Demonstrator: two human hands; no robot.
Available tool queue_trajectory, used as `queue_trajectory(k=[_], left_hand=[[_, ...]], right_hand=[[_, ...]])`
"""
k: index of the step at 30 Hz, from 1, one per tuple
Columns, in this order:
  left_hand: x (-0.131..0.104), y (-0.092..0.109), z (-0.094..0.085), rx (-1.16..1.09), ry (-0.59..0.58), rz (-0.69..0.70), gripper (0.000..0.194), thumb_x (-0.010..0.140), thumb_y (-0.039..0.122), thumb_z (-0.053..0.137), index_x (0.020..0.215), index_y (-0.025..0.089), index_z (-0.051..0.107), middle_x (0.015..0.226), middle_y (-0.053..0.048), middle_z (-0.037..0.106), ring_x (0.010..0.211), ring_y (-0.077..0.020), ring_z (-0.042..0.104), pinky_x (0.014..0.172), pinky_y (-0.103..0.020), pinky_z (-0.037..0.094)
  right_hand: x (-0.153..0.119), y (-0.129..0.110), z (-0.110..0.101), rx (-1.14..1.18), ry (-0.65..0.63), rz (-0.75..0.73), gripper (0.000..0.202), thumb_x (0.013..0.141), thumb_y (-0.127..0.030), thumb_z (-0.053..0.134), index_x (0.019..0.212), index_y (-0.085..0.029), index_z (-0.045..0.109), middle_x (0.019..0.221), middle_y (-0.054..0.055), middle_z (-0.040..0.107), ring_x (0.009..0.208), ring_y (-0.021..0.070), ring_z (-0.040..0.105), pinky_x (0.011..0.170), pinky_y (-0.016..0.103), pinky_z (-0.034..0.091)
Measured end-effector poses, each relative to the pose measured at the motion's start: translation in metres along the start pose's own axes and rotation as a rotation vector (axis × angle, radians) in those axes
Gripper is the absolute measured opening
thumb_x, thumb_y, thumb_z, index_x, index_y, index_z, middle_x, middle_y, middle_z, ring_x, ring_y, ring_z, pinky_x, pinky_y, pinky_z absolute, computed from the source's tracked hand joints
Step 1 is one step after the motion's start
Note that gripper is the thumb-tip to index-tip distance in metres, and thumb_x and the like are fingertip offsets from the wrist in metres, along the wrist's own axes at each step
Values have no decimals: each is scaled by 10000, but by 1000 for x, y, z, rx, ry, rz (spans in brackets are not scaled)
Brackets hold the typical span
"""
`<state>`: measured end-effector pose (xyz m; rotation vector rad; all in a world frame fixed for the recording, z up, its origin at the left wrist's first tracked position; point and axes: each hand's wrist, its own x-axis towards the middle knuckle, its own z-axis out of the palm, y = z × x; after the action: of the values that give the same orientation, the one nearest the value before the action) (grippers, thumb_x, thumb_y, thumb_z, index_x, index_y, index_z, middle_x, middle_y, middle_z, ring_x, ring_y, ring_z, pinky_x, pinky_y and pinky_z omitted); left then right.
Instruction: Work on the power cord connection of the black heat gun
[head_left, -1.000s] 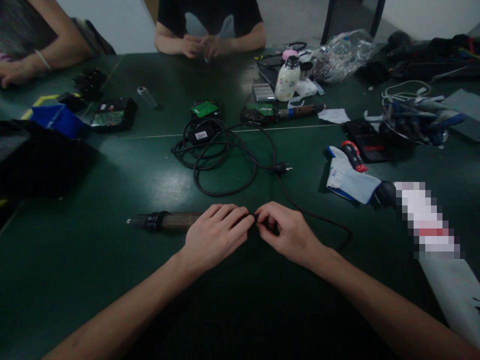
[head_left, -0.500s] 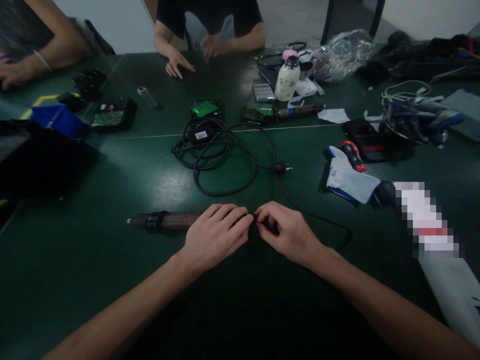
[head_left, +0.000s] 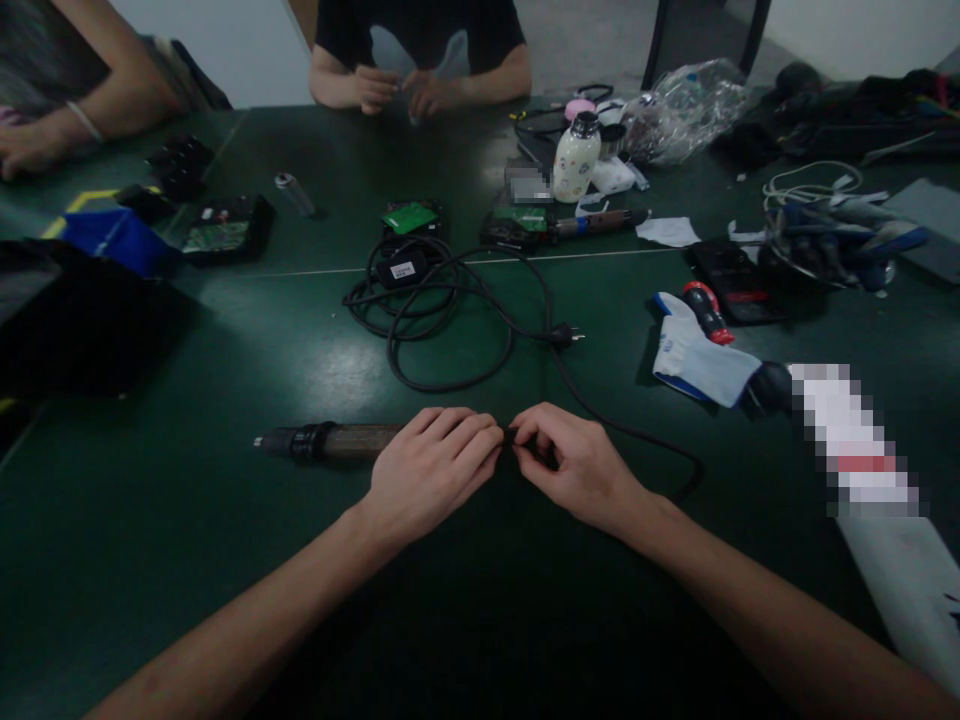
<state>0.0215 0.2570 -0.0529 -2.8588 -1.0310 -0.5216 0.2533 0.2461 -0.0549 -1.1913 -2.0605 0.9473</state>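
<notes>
A brown and black electric screwdriver (head_left: 352, 441) lies across the near part of the table, its metal tip to the left. My left hand (head_left: 431, 465) is closed around its right end and hides that part. Close beside it, my right hand (head_left: 574, 460) pinches a small black piece at the screwdriver's end, likely the cord's connector; the fingers hide most of it. The black cord (head_left: 637, 432) runs from a loose coil past my right hand and bends back behind the wrist. In the coil lie a black adapter box (head_left: 403, 268) and a plug (head_left: 564, 336).
A white glove (head_left: 701, 360) and a red-black screwdriver handle (head_left: 707, 312) lie to the right. Circuit-board units (head_left: 411, 217), a second electric screwdriver (head_left: 600, 222) and a patterned bottle (head_left: 576, 160) stand farther back. A blue bin (head_left: 112, 238) is at left. Two people sit across the table.
My hands and the electric screwdriver stay almost in place. Across the table, a person's hand has lifted off the tabletop and come near their other hand.
</notes>
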Motion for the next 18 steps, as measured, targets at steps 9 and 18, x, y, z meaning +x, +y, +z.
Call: queue_trajectory(k=[9, 18], left_hand=[[0, 0, 0, -8, 22, -5, 151, 1029, 261, 606, 1151, 182, 645, 1200, -35, 729, 1096, -217, 680, 923, -386, 512], [0, 1, -1, -13, 12, -13, 150, 1033, 277, 602, 1134, 180, 656, 1199, -47, 731, 1093, -227, 681, 921, -394, 517]], right_hand=[[0, 1, 0, 5, 3, -2, 121, 934, -107, 622, 995, -210, 610, 996, 31, 645, 753, 145, 576, 652, 282, 466], [0, 0, 0, 4, 1, 1, 128, 937, -105, 617, 1002, -215, 610, 1018, 33, 651, 753, 143, 578, 652, 283, 467]])
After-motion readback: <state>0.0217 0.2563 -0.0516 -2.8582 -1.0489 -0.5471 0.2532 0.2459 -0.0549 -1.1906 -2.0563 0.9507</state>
